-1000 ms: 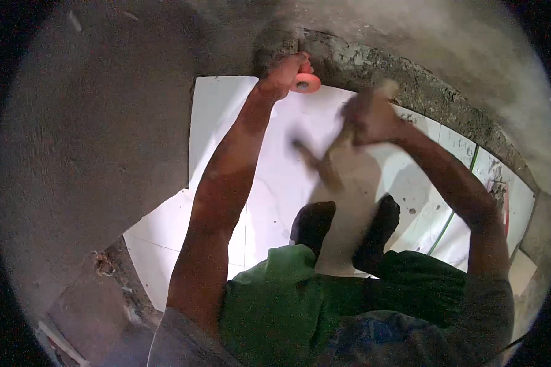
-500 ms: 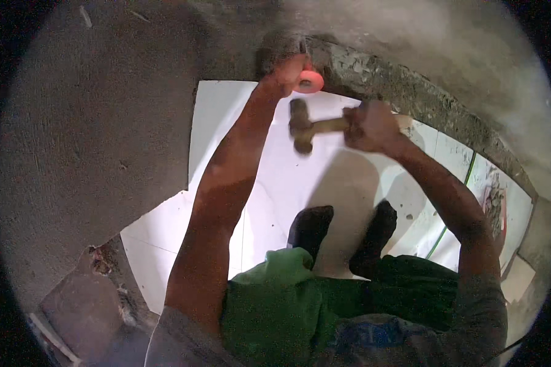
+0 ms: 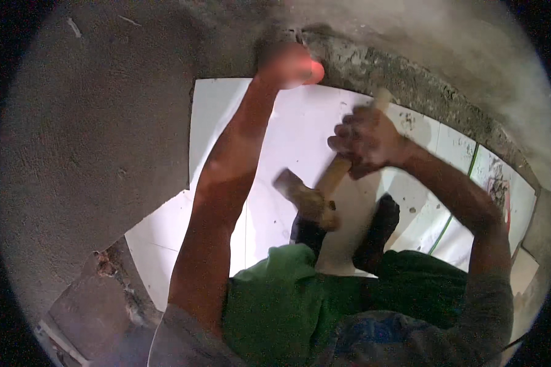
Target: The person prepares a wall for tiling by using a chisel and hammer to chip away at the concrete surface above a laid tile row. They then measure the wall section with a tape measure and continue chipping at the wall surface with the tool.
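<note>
My left hand [image 3: 283,66] is closed around a chisel with a round red-orange hand guard [image 3: 316,72]. The chisel's thin dark shaft [image 3: 298,38] points away from me at the rough base of the wall. In my right hand [image 3: 373,137], fingers wrapped about the wooden handle, is a hammer [image 3: 309,199]. Its head hangs low toward me, over my dark-covered left foot [image 3: 307,235], apart from the chisel. The handle's end sticks out past my fist on the far side.
White floor tiles [image 3: 288,134] lie under my arms and feet. Rough grey mortar [image 3: 404,73] runs along the wall's foot. Dark cement [image 3: 98,140] spreads at left. A green line [image 3: 444,235] crosses the tiles at right, near a red-edged thing [image 3: 507,205] beside mortar crumbs.
The hammer has swung back from near the chisel, down toward my feet, its head now lower. My left hand with the chisel has shifted slightly away from me.
</note>
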Demonstrator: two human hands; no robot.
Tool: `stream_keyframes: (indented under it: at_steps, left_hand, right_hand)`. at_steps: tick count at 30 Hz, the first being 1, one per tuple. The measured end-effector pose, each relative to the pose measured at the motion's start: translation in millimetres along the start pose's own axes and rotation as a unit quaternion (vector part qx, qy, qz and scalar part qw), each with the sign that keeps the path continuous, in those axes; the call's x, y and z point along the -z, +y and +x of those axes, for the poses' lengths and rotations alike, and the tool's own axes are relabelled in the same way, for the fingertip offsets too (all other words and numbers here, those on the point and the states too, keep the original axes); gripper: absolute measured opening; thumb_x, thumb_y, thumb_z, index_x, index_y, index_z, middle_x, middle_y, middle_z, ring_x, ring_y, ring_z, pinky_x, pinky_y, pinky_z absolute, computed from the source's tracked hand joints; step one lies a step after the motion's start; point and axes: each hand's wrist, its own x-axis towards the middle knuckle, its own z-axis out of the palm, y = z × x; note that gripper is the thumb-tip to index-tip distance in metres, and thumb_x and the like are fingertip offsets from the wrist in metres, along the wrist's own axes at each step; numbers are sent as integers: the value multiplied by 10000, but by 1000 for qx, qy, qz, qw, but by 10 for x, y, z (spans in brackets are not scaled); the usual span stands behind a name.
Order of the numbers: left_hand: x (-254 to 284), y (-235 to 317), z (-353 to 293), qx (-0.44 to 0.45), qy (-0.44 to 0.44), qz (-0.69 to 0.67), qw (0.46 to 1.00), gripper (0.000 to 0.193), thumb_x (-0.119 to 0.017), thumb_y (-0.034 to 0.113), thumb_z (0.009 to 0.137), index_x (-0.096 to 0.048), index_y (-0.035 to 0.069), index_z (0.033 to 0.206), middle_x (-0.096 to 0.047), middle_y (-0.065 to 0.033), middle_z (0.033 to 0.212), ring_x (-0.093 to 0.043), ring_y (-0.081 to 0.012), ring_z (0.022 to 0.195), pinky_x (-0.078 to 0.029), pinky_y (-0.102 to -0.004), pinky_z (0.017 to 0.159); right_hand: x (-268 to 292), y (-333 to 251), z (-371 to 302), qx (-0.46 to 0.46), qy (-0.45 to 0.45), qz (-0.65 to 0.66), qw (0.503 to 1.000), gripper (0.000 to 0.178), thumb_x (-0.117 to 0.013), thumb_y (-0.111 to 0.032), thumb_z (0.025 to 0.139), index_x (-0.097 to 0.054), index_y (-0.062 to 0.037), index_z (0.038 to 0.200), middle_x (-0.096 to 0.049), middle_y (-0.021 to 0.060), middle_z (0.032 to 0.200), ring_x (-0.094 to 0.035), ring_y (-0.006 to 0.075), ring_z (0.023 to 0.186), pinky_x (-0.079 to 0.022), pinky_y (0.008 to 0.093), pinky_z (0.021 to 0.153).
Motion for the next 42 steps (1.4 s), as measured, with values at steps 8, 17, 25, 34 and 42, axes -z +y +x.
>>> stream_keyframes:
  at_steps: [8, 17, 25, 34, 42]
  left_hand:
    - [263, -320, 28, -189, -57, 191, 961, 249, -743, 232, 826, -672, 84, 1014, -686, -116, 964, -662, -249, 873, -541, -391, 794]
    - [208, -200, 444, -212, -112, 304, 922, 423, -877, 161, 702, -671, 37, 1050, -715, -105, 1009, -696, -261, 874, -580, -433, 769]
    - [47, 287, 85, -215, -83, 354, 907, 460, -857, 135, 713, -691, 36, 1130, -733, -156, 1065, -713, -269, 896, -583, -434, 785]
    - [307, 728, 155, -201, -7, 426, 882, 433, -845, 262, 767, -709, -41, 1044, -733, -202, 987, -720, -254, 876, -592, -388, 779]
    - [-270, -120, -253, -178, -122, 350, 911, 261, -712, 235, 843, -692, 36, 1011, -713, -147, 983, -694, -232, 912, -549, -407, 814]
  right_hand:
    - [-95, 39, 93, -280, -131, -9, 951, 356, -722, -310, 662, -706, -103, 952, -697, 159, 787, -684, 392, 741, -545, 541, 676]
    - [-61, 427, 48, -454, -95, 12, 886, 284, -707, -329, 659, -750, -70, 768, -703, 207, 800, -699, 412, 732, -588, 512, 663]
    - [-52, 781, -171, -404, -127, -65, 903, 322, -719, -266, 621, -764, -123, 906, -717, 167, 809, -698, 390, 808, -568, 520, 786]
    - [-72, -104, -338, -408, -76, 29, 909, 178, -710, -222, 656, -682, -106, 788, -693, 155, 708, -697, 393, 715, -560, 522, 706]
    - [-265, -481, -799, -406, -110, -15, 907, 167, -719, -199, 631, -641, -98, 739, -687, 129, 691, -709, 359, 703, -551, 514, 683]
